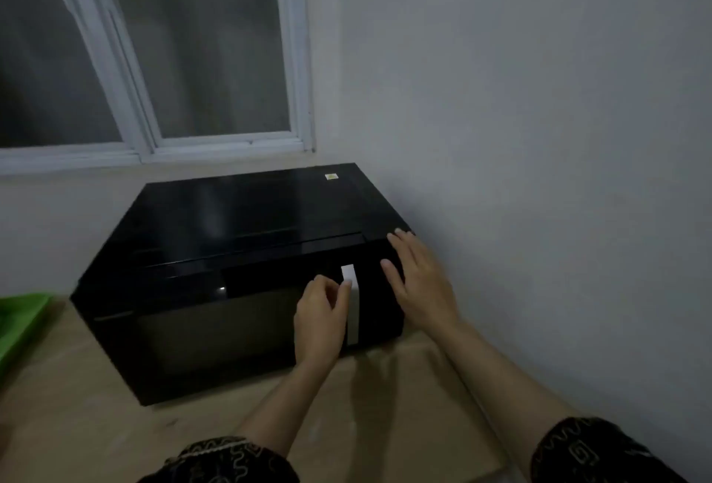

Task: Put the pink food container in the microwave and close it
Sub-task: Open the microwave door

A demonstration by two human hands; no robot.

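A black microwave (215, 228) stands on a light wooden table (96, 417) below a window, its door shut. My left hand (319, 318) rests against the door front, with the fingers curled around the silver door handle (352, 313). My right hand (418, 286) lies flat with spread fingers on the microwave's top right front corner, over the control panel side. No pink food container shows anywhere in the view.
A green tray (17, 320) sits on the table at the left edge. A grey wall (539, 135) runs close along the microwave's right side. The window (173, 51) with a white frame is behind it. Bare tabletop lies in front.
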